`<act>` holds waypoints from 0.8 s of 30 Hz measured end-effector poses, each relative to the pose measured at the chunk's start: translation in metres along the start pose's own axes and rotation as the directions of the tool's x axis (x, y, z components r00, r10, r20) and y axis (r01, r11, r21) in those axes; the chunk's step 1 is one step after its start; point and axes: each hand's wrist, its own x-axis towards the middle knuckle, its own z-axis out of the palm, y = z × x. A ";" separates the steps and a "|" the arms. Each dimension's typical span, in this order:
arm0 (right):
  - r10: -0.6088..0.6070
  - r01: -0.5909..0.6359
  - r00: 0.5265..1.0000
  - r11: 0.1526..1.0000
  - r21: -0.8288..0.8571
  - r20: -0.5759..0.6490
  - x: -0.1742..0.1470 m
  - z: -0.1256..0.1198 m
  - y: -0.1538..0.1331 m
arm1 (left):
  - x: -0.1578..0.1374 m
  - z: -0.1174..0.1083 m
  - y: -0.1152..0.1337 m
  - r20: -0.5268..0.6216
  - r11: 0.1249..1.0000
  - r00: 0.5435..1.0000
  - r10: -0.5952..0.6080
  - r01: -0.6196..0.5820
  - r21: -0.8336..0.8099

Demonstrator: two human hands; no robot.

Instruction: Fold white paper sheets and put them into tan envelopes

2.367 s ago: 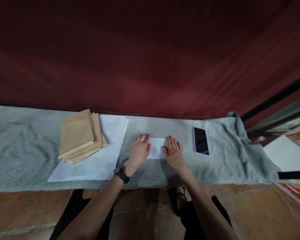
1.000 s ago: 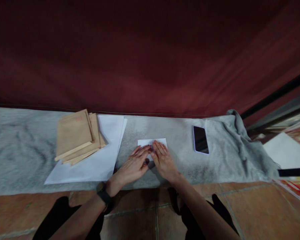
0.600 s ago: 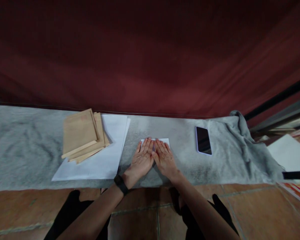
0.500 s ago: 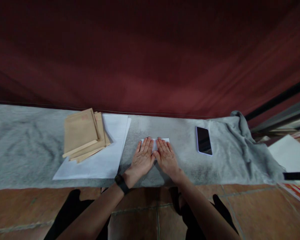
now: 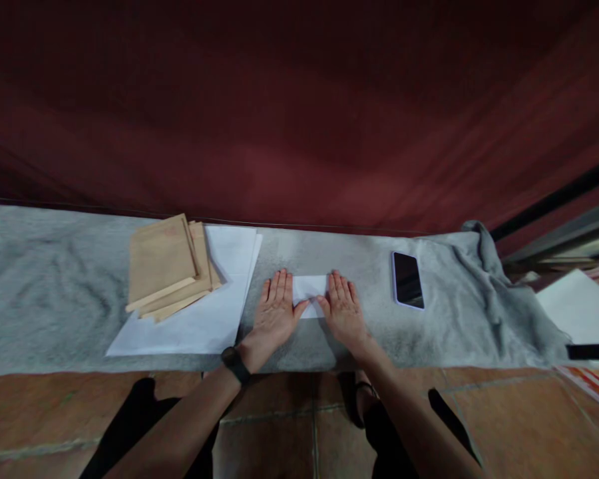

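Note:
A small folded white paper (image 5: 309, 287) lies flat on the grey cloth, between and partly under my hands. My left hand (image 5: 275, 309) rests palm down over its left end, fingers stretched out and thumb pointing inward. Over the right end lies my right hand (image 5: 345, 311), also flat with fingers extended. The two thumbs lie on the paper near its middle, a small gap apart. Both ends of the paper are hidden beneath the hands.
Several brown paper envelopes (image 5: 162, 256) lie on large white sheets (image 5: 190, 336) to the left. A phone (image 5: 408, 281) sits to the right on the grey cloth (image 5: 329, 249). Behind hangs a dark red fabric (image 5: 289, 153). Right of the cloth is a white panel (image 5: 579, 303).
My hands have slid apart, the left one leftward and the right one rightward. More of the paper's middle now shows between them.

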 end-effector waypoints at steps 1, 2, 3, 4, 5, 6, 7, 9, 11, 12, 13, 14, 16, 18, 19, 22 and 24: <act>0.007 -0.007 1.000 1.000 -0.006 0.001 0.000 0.000 0.001 | 0.000 0.000 -0.001 -0.002 1.000 1.000 -0.005 0.005 -0.002; 0.013 -0.013 1.000 1.000 -0.012 0.003 -0.001 0.000 0.003 | -0.001 0.001 -0.002 -0.004 1.000 1.000 -0.009 0.009 -0.002; 0.019 -0.019 1.000 1.000 -0.017 0.005 -0.001 0.000 0.004 | -0.001 0.001 -0.003 -0.004 1.000 1.000 -0.011 0.011 0.001; 0.023 -0.023 1.000 1.000 -0.021 0.008 -0.002 0.001 0.006 | -0.001 0.002 -0.003 -0.004 1.000 1.000 -0.013 0.013 0.005; 0.027 -0.027 1.000 0.999 -0.025 0.010 -0.003 0.001 0.007 | -0.002 0.002 -0.004 -0.007 1.000 1.000 -0.012 0.013 0.009; 0.030 -0.029 0.999 0.999 -0.027 0.012 -0.003 0.001 0.008 | -0.002 0.003 -0.005 -0.012 1.000 1.000 -0.011 0.011 0.010; 0.033 -0.032 0.999 0.999 -0.029 0.012 -0.004 0.001 0.009 | -0.002 0.004 -0.005 -0.018 1.000 1.000 -0.010 0.010 0.010; 0.039 -0.038 0.999 0.999 -0.028 0.011 -0.005 0.000 0.012 | -0.003 0.005 -0.005 -0.029 1.000 1.000 -0.009 0.009 0.008; 0.041 -0.040 0.999 0.999 -0.023 0.013 -0.006 0.000 0.014 | -0.003 0.005 -0.005 -0.032 1.000 0.999 -0.008 0.009 0.011; 0.040 -0.040 0.999 0.999 -0.019 0.013 -0.007 -0.001 0.016 | -0.003 0.005 -0.005 -0.032 1.000 0.999 -0.008 0.009 0.014; 0.038 -0.037 0.999 0.999 -0.014 0.011 -0.008 -0.001 0.017 | -0.003 0.005 -0.004 -0.032 1.000 0.999 -0.007 0.007 0.016; 0.033 -0.033 0.999 0.999 -0.008 0.009 -0.008 -0.002 0.018 | -0.003 0.005 -0.004 -0.032 1.000 0.999 -0.005 0.006 0.018; 0.022 -0.022 1.000 1.000 0.001 0.007 -0.009 -0.003 0.020 | -0.003 0.004 -0.004 -0.032 1.000 0.999 -0.005 0.006 0.019; 0.013 -0.013 1.000 1.000 0.001 0.008 -0.010 -0.004 0.021 | -0.004 0.003 -0.005 -0.027 1.000 1.000 -0.008 0.009 0.012; 0.012 -0.012 1.000 1.000 -0.002 0.010 -0.010 -0.004 0.021 | -0.003 0.002 -0.006 -0.029 1.000 1.000 -0.012 0.013 0.007; 0.013 -0.013 1.000 1.000 -0.009 0.012 -0.010 -0.005 0.020 | 0.000 -0.003 -0.004 -0.058 1.000 0.998 -0.011 0.010 -0.015; 0.013 -0.013 1.000 1.000 -0.006 0.011 -0.010 -0.006 0.019 | 0.002 -0.007 0.001 -0.067 0.998 0.997 0.031 -0.035 -0.046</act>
